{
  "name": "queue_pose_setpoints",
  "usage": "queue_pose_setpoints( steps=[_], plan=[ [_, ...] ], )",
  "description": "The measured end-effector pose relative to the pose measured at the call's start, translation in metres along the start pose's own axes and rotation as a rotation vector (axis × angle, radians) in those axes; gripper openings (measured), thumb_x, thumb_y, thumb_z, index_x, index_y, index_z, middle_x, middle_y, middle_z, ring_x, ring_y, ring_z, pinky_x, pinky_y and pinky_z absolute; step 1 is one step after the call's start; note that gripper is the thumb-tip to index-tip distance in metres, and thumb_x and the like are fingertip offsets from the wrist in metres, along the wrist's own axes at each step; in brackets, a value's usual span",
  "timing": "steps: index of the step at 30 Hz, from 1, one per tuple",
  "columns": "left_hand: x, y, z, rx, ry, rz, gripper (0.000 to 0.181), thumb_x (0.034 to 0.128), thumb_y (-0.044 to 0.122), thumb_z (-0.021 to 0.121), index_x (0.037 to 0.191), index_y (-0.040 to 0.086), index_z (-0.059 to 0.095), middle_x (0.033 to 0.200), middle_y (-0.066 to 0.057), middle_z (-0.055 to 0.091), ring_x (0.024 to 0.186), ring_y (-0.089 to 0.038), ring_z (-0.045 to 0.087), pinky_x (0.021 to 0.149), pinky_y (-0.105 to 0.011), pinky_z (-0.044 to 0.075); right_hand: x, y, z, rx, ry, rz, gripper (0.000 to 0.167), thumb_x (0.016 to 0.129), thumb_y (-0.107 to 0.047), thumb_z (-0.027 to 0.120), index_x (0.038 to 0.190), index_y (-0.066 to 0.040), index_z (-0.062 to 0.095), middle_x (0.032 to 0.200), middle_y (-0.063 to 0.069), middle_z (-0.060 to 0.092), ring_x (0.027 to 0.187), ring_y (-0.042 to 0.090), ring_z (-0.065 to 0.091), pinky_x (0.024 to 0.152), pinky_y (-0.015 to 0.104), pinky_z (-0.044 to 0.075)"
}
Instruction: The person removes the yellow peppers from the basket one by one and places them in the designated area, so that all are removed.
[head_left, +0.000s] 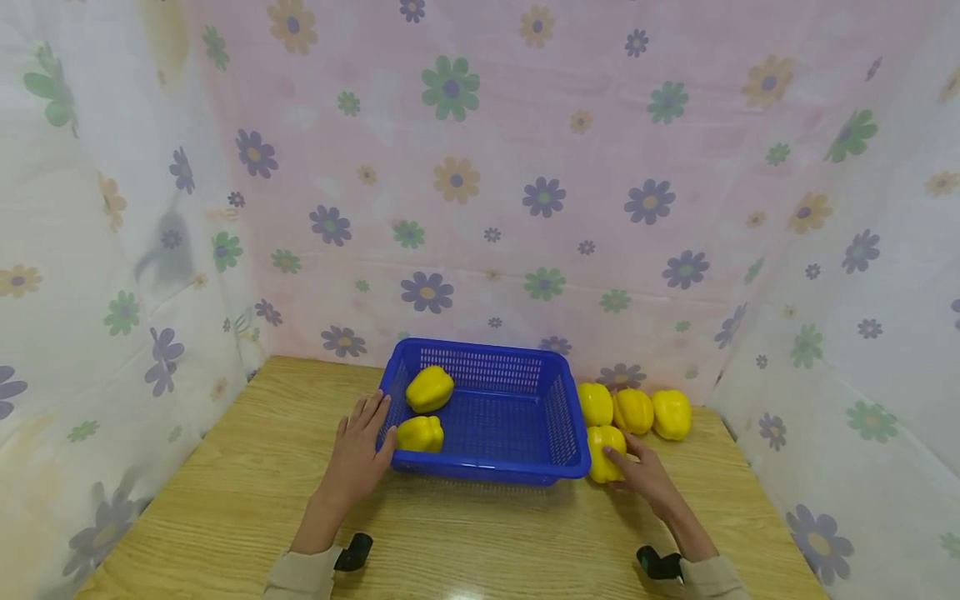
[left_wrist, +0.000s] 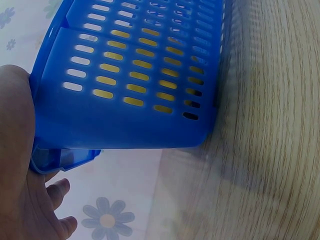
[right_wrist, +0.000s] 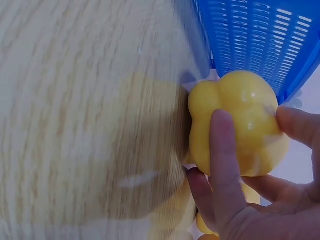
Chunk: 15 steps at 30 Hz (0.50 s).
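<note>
My right hand (head_left: 647,479) grips a yellow bell pepper (head_left: 602,460) just off the right end of a blue plastic basket (head_left: 491,468). Thumb and fingers lie round that pepper (right_wrist: 240,125) in the right wrist view, and it appears to be on or very near the table. My left hand (head_left: 354,460) rests on the basket's left rim, near the front corner. Part of that hand is cut off in the left wrist view, beside the slotted basket wall (left_wrist: 115,125). Two yellow peppers, a rear one (head_left: 430,389) and a front one (head_left: 420,435), lie inside the basket's left part.
Behind my right hand, three more yellow peppers stand in a row: left (head_left: 596,405), middle (head_left: 633,411) and right (head_left: 672,415). The wood-grain table (head_left: 465,542) ends at a flowered curtain (head_left: 487,208) at the back and sides.
</note>
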<state>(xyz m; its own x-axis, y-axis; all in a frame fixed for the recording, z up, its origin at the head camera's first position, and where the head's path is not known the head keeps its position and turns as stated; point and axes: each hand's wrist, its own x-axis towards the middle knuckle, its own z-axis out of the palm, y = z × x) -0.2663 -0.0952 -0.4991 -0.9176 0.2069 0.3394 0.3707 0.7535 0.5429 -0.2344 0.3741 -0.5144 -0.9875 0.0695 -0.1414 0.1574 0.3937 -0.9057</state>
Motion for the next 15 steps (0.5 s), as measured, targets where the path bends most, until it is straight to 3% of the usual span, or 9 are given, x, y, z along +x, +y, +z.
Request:
queue_pose_setpoints(
  steps=[9,15],
  plan=[
    [0.0002,-0.0001,0.0000,0.003,-0.007,-0.007,0.057,0.1065,0.025,0.050,0.156,0.000,0.037,0.165,-0.018,0.031,0.153,-0.045,0.021,0.117,-0.073,0.015,0.0022,-0.0025,0.0046,-0.058,0.025,0.027,0.066,0.105,-0.029,0.056,0.154,0.007,0.032,0.145,0.036,0.042,0.102,0.028,0.066,0.076,0.044,0.063],
    [0.0000,-0.0006,0.0006,0.009,-0.007,-0.004,0.057,0.1067,0.025,0.050,0.156,0.001,0.036,0.165,-0.018,0.030,0.153,-0.046,0.022,0.117,-0.073,0.015,-0.0019,-0.0058,0.0052,-0.076,0.026,0.038,0.069,0.105,-0.033,0.056,0.155,0.007,0.029,0.149,0.036,0.038,0.107,0.032,0.064,0.076,0.043,0.063]
  ],
)
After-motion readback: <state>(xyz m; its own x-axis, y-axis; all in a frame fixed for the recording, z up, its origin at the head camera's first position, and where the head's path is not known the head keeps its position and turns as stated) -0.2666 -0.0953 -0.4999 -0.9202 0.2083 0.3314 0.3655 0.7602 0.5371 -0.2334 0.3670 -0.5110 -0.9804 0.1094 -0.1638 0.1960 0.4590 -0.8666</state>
